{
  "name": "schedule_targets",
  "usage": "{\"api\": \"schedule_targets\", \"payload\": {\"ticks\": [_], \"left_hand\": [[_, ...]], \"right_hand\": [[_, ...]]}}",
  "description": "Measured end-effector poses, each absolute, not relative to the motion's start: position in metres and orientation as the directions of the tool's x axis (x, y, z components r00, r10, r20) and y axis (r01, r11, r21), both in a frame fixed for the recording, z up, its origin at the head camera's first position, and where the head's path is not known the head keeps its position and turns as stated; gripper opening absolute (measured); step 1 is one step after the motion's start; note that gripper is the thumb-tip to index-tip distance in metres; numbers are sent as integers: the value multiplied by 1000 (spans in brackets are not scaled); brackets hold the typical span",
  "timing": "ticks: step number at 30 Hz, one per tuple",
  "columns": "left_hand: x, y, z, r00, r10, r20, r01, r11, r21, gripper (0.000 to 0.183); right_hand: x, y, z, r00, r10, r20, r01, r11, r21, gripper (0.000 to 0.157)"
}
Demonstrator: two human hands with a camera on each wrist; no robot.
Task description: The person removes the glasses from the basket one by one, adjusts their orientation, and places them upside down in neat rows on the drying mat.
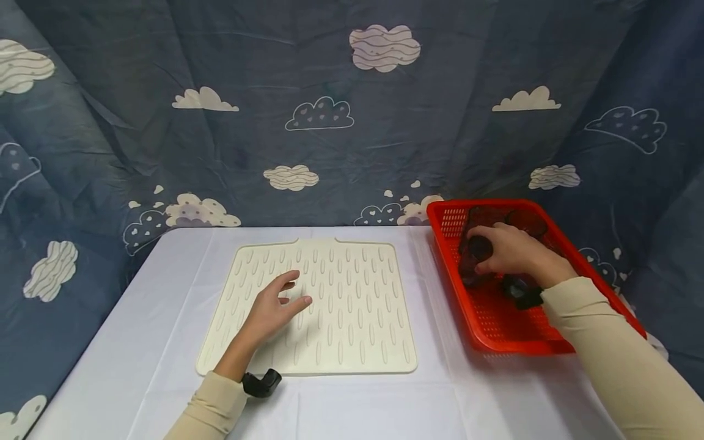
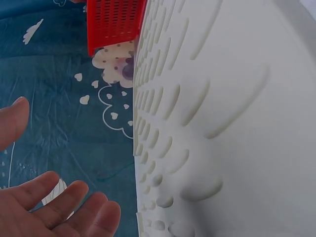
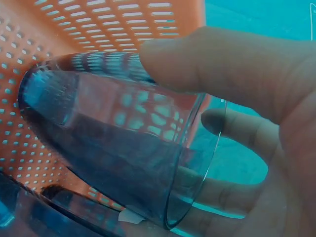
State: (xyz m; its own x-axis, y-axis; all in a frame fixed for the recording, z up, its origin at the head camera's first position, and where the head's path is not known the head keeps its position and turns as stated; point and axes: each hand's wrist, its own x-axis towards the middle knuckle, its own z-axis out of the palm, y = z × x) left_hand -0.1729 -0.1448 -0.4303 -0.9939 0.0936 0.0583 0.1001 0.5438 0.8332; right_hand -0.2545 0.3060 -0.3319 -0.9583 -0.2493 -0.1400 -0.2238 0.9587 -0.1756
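In the head view my right hand is inside the red basket, with fingers and thumb around a dark tinted drinking glass. The right wrist view shows the thumb on one side near the glass's rim and fingers on the other; the rim faces the palm. Other dark glasses lie in the basket close to it. My left hand hovers over the cream ridged drying mat, its fingers spread and loosely bent around nothing. Ridges of the mat show close beside that hand in the left wrist view.
A white cloth covers the table. The basket stands at the table's right side, right of the mat. A dark blue curtain with cloud prints hangs behind the table and along both sides.
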Motion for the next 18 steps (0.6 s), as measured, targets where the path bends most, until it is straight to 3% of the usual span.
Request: {"api": "schedule_targets", "payload": {"ticks": [18], "left_hand": [[-170, -149, -434, -995, 80, 64, 97, 547, 832, 65]], "right_hand": [[-252, 313, -295, -961, -272, 42, -275, 938, -211, 73]]}}
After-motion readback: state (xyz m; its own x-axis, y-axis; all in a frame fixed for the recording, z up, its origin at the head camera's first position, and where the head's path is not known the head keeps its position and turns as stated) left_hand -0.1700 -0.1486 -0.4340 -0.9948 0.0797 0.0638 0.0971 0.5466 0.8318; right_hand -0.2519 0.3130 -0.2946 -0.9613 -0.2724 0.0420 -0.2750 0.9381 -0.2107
